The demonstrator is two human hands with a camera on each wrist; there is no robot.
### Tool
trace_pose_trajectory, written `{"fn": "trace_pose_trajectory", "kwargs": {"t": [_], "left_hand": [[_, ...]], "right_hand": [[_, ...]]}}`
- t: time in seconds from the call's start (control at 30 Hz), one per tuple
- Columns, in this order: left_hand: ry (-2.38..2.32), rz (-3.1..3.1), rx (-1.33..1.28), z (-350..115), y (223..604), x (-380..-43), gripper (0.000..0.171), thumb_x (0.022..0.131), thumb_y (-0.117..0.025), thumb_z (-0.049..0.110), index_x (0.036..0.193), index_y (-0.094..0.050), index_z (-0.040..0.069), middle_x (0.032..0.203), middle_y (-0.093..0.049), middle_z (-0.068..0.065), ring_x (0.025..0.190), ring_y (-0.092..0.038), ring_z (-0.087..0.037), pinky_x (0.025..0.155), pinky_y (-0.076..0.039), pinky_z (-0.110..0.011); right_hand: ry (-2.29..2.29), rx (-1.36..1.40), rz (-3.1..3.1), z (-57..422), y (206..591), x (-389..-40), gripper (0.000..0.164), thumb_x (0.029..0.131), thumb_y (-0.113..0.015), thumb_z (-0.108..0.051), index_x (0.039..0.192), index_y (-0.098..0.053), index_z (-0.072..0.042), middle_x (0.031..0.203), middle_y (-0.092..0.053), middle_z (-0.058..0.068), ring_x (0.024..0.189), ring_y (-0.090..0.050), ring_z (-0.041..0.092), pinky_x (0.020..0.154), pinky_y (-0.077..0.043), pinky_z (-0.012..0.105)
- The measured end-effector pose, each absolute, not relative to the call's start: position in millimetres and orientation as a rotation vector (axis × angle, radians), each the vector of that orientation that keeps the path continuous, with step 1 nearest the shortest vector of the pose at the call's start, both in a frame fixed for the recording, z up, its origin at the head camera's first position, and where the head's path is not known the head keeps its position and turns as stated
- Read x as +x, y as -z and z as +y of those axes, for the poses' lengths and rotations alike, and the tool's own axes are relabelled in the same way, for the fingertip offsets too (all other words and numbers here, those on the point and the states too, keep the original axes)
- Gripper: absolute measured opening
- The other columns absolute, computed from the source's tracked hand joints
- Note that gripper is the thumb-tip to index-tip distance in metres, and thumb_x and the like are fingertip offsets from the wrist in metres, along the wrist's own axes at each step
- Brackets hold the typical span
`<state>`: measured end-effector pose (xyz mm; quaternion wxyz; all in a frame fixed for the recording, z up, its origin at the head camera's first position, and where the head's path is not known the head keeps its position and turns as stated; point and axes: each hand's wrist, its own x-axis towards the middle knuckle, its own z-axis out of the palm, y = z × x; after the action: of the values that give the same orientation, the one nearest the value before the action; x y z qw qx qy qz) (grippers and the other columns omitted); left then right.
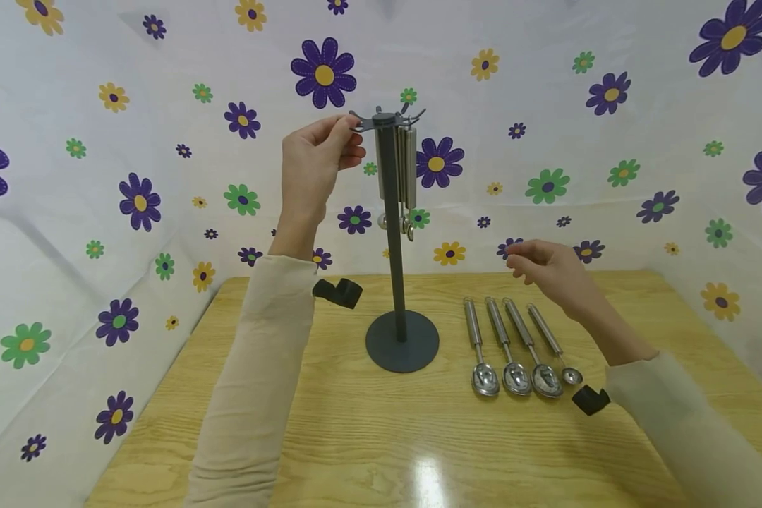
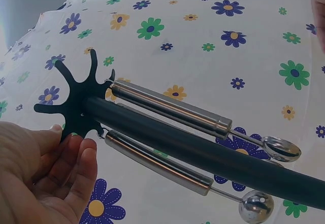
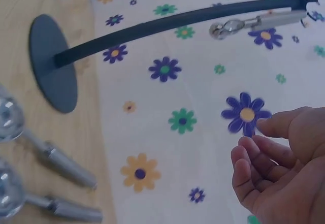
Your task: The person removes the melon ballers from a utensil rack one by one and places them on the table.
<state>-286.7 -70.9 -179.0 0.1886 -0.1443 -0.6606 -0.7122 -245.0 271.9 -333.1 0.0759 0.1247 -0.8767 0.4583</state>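
The left hand's grip (image 1: 319,159) pinches a dark stand (image 1: 392,233) near its top, where some metal scoops (image 1: 410,169) hang, while the right hand's grip (image 1: 551,274) is empty near four scoops (image 1: 501,330) still unhung on the bench (image 1: 330,423).

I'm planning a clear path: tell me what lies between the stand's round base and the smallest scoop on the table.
In the head view, three larger metal scoops lie side by side between the round base and the smallest scoop.
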Motion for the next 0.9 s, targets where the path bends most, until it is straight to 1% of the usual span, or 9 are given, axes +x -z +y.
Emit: {"fn": "trace_pose_trajectory", "kwargs": {"t": [0.2, 0.33, 0.5, 0.57, 0.73, 0.9], "left_hand": [[2.002, -1.864, -0.407, -71.4, 177.8, -287.0, 0.023, 0.102, -0.067, 0.015, 0.115, -0.075, -0.002, 0.091, -0.07, -0.011, 0.077, -0.07, -0.019, 0.082, -0.06, -0.025], [2.003, -1.863, -0.406, -70.5, 177.2, -286.6, 0.022, 0.102, -0.067, 0.015, 0.115, -0.075, -0.002, 0.091, -0.07, -0.011, 0.076, -0.069, -0.019, 0.082, -0.06, -0.025], [2.004, -1.863, -0.416, -68.6, 177.5, -287.1, 0.022, 0.103, -0.066, 0.014, 0.116, -0.075, -0.002, 0.088, -0.069, -0.008, 0.075, -0.068, -0.018, 0.081, -0.06, -0.025], [2.007, -1.861, -0.417, -68.6, 177.8, -287.5, 0.022, 0.102, -0.066, 0.014, 0.116, -0.075, -0.002, 0.088, -0.069, -0.009, 0.074, -0.068, -0.018, 0.081, -0.06, -0.025], [2.008, -1.862, -0.409, -71.2, 179.2, -288.3, 0.022, 0.102, -0.067, 0.015, 0.116, -0.075, -0.001, 0.089, -0.069, -0.009, 0.075, -0.069, -0.018, 0.081, -0.06, -0.025], [2.023, -1.85, -0.409, -72.3, 179.8, -288.5, 0.022, 0.102, -0.067, 0.014, 0.116, -0.075, -0.002, 0.088, -0.07, -0.009, 0.075, -0.069, -0.018, 0.08, -0.06, -0.025]], "right_hand": [[-1.411, 0.442, -2.511, 243.5, 301.7, -253.7, 0.039, 0.108, -0.058, -0.03, 0.134, -0.064, -0.002, 0.113, -0.07, 0.013, 0.092, -0.065, 0.015, 0.077, -0.054, 0.021], [-1.408, 0.485, -2.47, 223.9, 283.2, -258.1, 0.037, 0.107, -0.06, -0.031, 0.132, -0.066, -0.005, 0.113, -0.071, 0.012, 0.092, -0.066, 0.017, 0.077, -0.054, 0.024], [-1.461, 0.541, -2.436, 204.2, 266.9, -265.9, 0.036, 0.106, -0.061, -0.032, 0.132, -0.067, -0.008, 0.115, -0.071, 0.012, 0.097, -0.067, 0.02, 0.089, -0.052, 0.03], [-1.521, 0.573, -2.399, 197.1, 263.3, -271.0, 0.036, 0.106, -0.061, -0.032, 0.132, -0.067, -0.008, 0.116, -0.071, 0.011, 0.099, -0.067, 0.021, 0.094, -0.053, 0.031], [-1.725, 0.693, -2.245, 179.6, 256.9, -283.6, 0.03, 0.106, -0.062, -0.02, 0.129, -0.067, -0.002, 0.115, -0.07, 0.008, 0.105, -0.065, 0.025, 0.094, -0.054, 0.028], [-1.833, 0.711, -2.153, 164.7, 248.3, -288.6, 0.027, 0.105, -0.061, -0.011, 0.128, -0.065, 0.003, 0.118, -0.069, 0.013, 0.107, -0.064, 0.027, 0.095, -0.054, 0.027]]}}
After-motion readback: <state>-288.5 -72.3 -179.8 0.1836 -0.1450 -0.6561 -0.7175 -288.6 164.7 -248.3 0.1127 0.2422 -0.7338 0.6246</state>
